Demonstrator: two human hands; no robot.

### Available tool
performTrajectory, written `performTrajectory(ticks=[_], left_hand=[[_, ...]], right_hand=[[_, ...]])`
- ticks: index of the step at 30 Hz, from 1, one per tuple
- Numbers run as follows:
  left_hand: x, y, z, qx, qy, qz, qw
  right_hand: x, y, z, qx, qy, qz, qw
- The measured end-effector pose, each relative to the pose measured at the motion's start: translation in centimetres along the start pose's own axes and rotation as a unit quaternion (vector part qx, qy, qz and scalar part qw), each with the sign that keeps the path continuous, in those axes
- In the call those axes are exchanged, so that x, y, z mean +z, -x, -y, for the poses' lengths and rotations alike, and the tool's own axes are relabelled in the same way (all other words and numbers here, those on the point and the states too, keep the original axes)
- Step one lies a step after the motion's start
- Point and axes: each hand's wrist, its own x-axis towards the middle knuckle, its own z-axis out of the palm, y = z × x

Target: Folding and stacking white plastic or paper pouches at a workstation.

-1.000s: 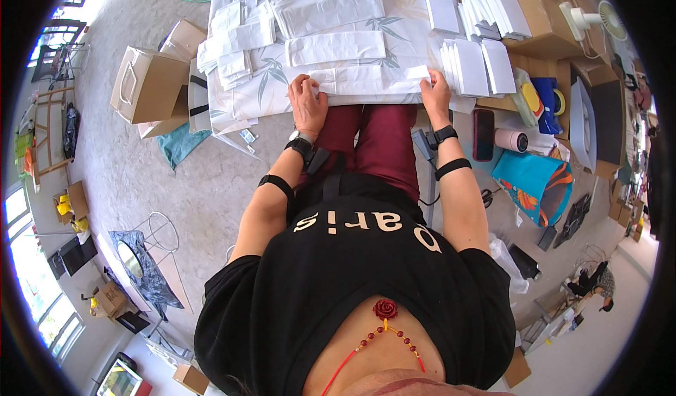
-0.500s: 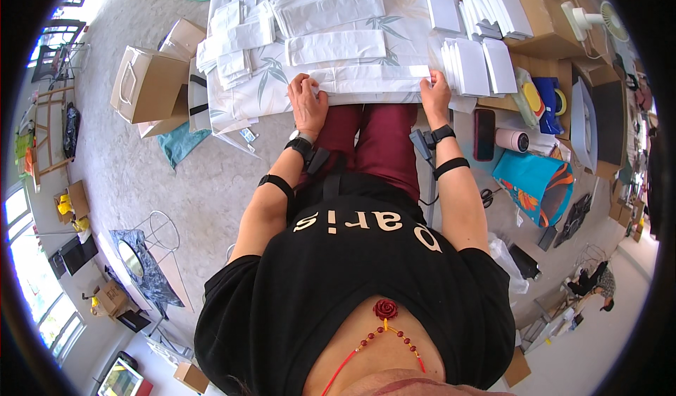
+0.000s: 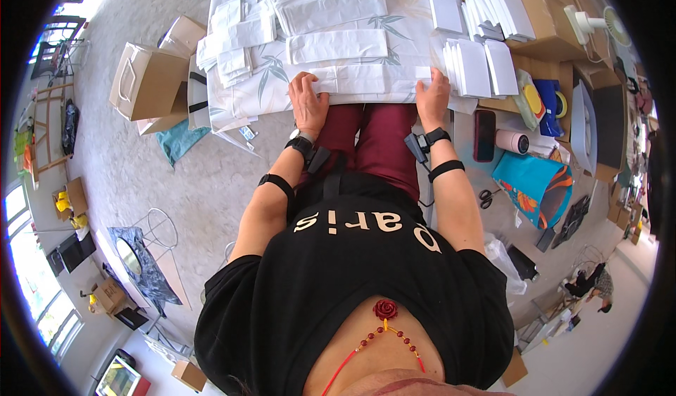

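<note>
A long, flat white paper strip point(image 3: 350, 80) lies along the near edge of the table. Its middle is wrinkled and a brighter white piece shows at its right end. My left hand point(image 3: 308, 101) rests at the strip's left end, fingers bent over the tabletop and thumb apart from them. At the other end, my right hand point(image 3: 432, 94) has thumb and fingers around the strip's corner. Just beyond lies another flat white sleeve point(image 3: 336, 46). What is under my fingertips is hidden.
Stacked white sleeves point(image 3: 324, 12) fill the far table. White flat boxes point(image 3: 468, 66) stand in rows beyond my right hand. Right of me are a phone point(image 3: 484, 135), a pink bottle point(image 3: 512, 141), a blue bag point(image 3: 535, 184) and scissors point(image 3: 487, 197). Cardboard boxes point(image 3: 144, 79) sit left.
My right hand has shifted slightly, its thumb moving left and nearer along the strip's right end. The left hand stays at the left end, almost unmoved.
</note>
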Motion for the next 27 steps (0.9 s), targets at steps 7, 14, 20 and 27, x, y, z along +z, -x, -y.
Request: performTrajectory(ticks=[7, 14, 20, 27], left_hand=[[-0.1, 0.0, -0.2, 0.019, -0.025, 0.001, 1.000], [0.2, 0.0, 0.2, 0.024, -0.031, -0.009, 0.999], [0.2, 0.0, 0.1, 0.019, -0.023, -0.010, 0.999], [0.2, 0.6, 0.2, -0.102, 0.129, -0.072, 0.984]], right_hand=[[-0.3, 0.0, 7.6, -0.180, -0.143, 0.037, 0.973], [3.5, 0.7, 12.4, -0.172, -0.219, 0.184, 0.942], [5.9, 1.1, 12.4, -0.145, -0.239, 0.222, 0.934], [6.3, 1.5, 11.9, -0.157, -0.261, 0.210, 0.929]])
